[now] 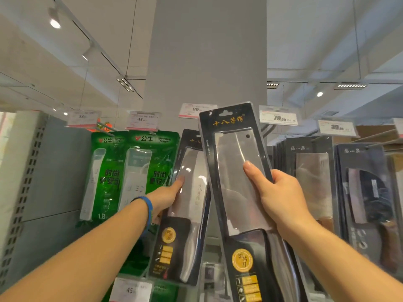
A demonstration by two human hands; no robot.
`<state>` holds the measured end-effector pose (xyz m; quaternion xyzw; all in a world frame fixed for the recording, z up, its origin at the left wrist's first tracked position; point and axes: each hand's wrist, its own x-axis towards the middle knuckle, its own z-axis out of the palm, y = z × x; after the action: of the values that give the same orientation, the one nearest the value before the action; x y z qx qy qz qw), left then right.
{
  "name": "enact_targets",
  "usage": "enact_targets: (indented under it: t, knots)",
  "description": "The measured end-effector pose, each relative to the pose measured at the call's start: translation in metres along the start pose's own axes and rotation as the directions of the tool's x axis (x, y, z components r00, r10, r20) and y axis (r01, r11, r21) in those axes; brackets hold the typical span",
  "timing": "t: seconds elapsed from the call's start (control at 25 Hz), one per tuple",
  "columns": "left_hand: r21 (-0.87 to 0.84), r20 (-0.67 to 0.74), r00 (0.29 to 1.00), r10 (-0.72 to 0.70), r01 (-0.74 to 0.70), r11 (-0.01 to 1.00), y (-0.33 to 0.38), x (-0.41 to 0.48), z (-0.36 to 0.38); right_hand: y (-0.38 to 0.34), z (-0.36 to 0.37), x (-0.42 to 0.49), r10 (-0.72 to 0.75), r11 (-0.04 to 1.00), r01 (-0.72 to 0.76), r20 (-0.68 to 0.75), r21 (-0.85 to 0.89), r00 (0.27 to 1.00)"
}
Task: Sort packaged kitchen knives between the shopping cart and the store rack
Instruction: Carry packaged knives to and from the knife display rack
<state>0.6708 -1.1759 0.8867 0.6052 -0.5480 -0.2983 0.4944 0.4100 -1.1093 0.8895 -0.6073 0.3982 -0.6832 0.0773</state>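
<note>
My right hand [281,197] grips a black blister pack holding a steel cleaver [235,175], raised upright in front of the rack with its top hang hole near the 89 price tag [196,110]. Just left of it a second, matching cleaver pack [189,214] hangs tilted on the rack. My left hand [168,197] holds that pack by its left edge, thumb lying on the clear plastic front. A blue band circles my left wrist.
Green packs of power strips [139,171] hang to the left under price tags 33 and 45. Dark packs of other knives [362,192] hang to the right under tags 79 and 39. A grey pillar [207,62] rises behind the rack.
</note>
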Motion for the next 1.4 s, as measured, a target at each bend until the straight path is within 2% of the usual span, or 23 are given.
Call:
enact_targets:
  t: [0.04,0.08,0.12,0.16,0.2,0.24,0.28,0.32,0.4,0.44,0.48,0.6,0.72,0.88,1.12,1.4]
  knots:
    - [0.147,-0.021,0.998,0.051,-0.048,0.988,0.007,-0.001,-0.001,0.002,0.001,-0.001,0.013,1.000,-0.013,0.030,0.010,0.999]
    - [0.271,-0.107,0.979,0.176,-0.142,0.952,0.016,-0.003,-0.002,0.004,0.002,-0.003,0.021,1.000,-0.022,0.053,0.009,0.998]
    - [0.356,-0.229,0.900,0.370,-0.276,0.893,0.027,-0.005,-0.004,0.006,0.003,-0.006,0.020,1.000,-0.020,0.059,0.000,0.998]
    - [0.411,-0.336,0.753,0.566,-0.424,0.807,0.042,-0.011,-0.009,0.008,0.004,-0.009,0.008,1.000,-0.008,0.053,-0.007,0.999]
    - [0.470,-0.390,0.566,0.726,-0.556,0.685,0.060,-0.017,-0.016,0.009,0.004,-0.012,-0.010,1.000,0.010,0.047,-0.003,0.999]
    - [0.581,-0.378,0.377,0.846,-0.614,0.533,0.077,-0.022,-0.025,0.011,0.004,-0.014,-0.026,1.000,0.026,0.043,0.010,0.999]
    - [0.733,-0.302,0.237,0.923,-0.561,0.384,0.095,-0.025,-0.035,0.012,0.004,-0.016,-0.032,0.999,0.032,0.042,0.019,0.999]
    - [0.869,-0.182,0.178,0.967,-0.430,0.243,0.112,-0.027,-0.045,0.014,0.004,-0.017,-0.029,0.999,0.029,0.044,0.018,0.999]
    - [0.981,0.036,0.214,0.976,-0.194,0.006,0.140,-0.028,-0.061,0.021,0.005,-0.019,-0.014,1.000,0.014,0.044,-0.003,0.999]
    - [0.987,0.085,0.238,0.968,-0.156,-0.048,0.150,-0.028,-0.067,0.024,0.006,-0.021,0.001,1.000,0.000,0.041,-0.013,0.999]
    - [0.979,0.098,0.248,0.964,-0.197,-0.049,0.158,-0.028,-0.071,0.028,0.007,-0.022,0.018,1.000,-0.018,0.041,-0.020,0.999]
    - [0.886,0.028,0.346,0.938,-0.442,0.137,0.168,-0.026,-0.078,0.038,0.017,-0.029,0.046,0.998,-0.044,0.060,-0.036,0.997]
    - [0.808,-0.045,0.393,0.919,-0.526,0.265,0.166,-0.020,-0.082,0.036,0.031,-0.027,0.025,0.999,-0.022,0.065,-0.040,0.998]
    - [0.807,-0.048,0.385,0.922,-0.528,0.263,0.162,-0.018,-0.081,0.013,0.060,-0.009,-0.007,1.000,0.006,0.028,0.015,1.000]
    - [0.854,-0.029,0.389,0.921,-0.470,0.225,0.160,-0.021,-0.082,0.001,0.106,-0.010,0.012,1.000,-0.009,0.128,-0.030,0.992]
    - [0.851,-0.027,0.380,0.925,-0.477,0.221,0.158,-0.021,-0.081,0.013,0.094,-0.005,0.014,1.000,-0.014,0.116,-0.004,0.993]
